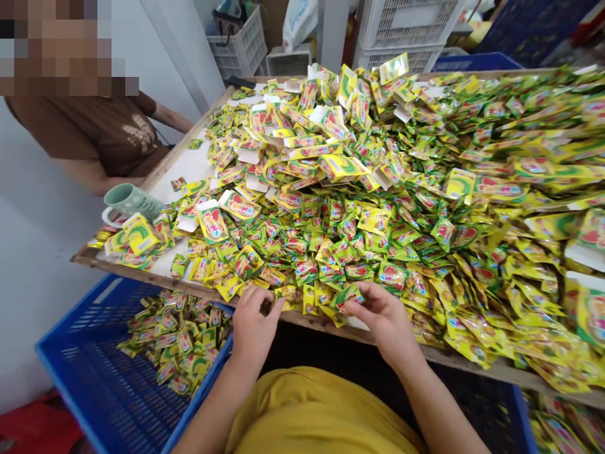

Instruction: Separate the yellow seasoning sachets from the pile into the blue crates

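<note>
My right hand [388,321] pinches a small green candy packet [348,297] between thumb and fingers, just above the table's near edge. My left hand [255,318] is at the same edge, its fingers bent and the thumb apart from them, with nothing visible between them. A yellow packet [286,292] lies by the left thumb tip. Beyond both hands spreads a heap of green and yellow packets [307,271]. Flat and opened small boxes [212,222] of the same print lie on top of it.
A blue crate [108,378] with small filled boxes [184,340] stands below the table [167,274] at left. A green mug [132,200] stands at the table's left corner. Across the left side is a person in a brown shirt [89,132]. White crates [406,25] are stacked behind.
</note>
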Motion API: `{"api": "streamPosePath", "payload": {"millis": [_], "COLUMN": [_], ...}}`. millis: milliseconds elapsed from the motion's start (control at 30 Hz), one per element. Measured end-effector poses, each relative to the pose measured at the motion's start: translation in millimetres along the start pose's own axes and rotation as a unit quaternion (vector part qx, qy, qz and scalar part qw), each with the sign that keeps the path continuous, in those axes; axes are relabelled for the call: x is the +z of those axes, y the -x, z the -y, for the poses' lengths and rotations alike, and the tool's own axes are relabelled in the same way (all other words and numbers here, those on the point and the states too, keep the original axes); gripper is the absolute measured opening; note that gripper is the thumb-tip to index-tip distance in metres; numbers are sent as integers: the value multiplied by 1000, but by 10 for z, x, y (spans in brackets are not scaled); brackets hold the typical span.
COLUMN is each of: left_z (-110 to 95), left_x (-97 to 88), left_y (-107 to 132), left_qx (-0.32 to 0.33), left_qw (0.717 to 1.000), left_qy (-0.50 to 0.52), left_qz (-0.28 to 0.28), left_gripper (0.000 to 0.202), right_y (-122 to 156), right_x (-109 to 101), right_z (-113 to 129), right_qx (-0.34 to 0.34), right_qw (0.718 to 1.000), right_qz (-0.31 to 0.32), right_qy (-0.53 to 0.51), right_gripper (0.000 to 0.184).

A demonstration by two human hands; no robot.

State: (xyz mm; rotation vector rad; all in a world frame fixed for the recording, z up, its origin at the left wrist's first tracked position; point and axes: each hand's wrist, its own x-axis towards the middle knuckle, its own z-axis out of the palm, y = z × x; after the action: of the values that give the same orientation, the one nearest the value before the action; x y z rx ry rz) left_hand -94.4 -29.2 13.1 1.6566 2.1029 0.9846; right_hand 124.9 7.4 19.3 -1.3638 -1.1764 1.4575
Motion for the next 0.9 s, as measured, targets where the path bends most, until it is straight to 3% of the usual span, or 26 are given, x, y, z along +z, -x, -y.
{"api": "streamPosePath", "payload": {"millis": [67, 167, 267, 333, 400, 533, 600, 667, 733, 800, 900], "left_z": [-70, -293, -570, -703, -769, -787, -794, -814, -856, -942, -1206], "left_x": [-7, 13, 79, 138, 214, 412, 492, 534, 528, 477, 372], "left_y": [41, 85, 95, 86, 62, -52, -133, -226, -351, -540, -971], "left_qx": [-57, -148, -180, -173, -167, -147, -112, -52, 46, 169, 345], "left_qw": [991, 935, 870, 847, 842, 873, 881, 891, 909, 928, 931], "left_qy": [124, 311, 430, 468, 480, 442, 426, 392, 332, 258, 96], "left_qz": [11, 84, 159, 184, 182, 145, 174, 222, 248, 209, 69], "left_gripper": [24, 18, 26, 28, 25, 12, 8, 6, 11, 15, 21], "right_y": [24, 46, 55, 51, 43, 13, -8, -29, -45, -48, -26], "right_x": [123, 339, 423, 384, 305, 121, 8, -134, -294, -443, -588], "right_z": [104, 224, 232, 190, 142, 89, 76, 52, 8, -54, -156], "right_qx": [44, 64, 45, 31, 24, -16, -22, -33, -78, -124, -130], "right_qw": [992, 978, 981, 985, 988, 991, 995, 999, 994, 975, 957], "right_qz": [30, 63, 30, -6, -29, -98, -57, -13, -49, -116, -143], "right_qy": [-115, -190, -185, -172, -148, -84, -78, -35, 55, 144, 218], "right_gripper": [27, 30, 29, 28, 26, 37, 41, 34, 28, 28, 30]}}
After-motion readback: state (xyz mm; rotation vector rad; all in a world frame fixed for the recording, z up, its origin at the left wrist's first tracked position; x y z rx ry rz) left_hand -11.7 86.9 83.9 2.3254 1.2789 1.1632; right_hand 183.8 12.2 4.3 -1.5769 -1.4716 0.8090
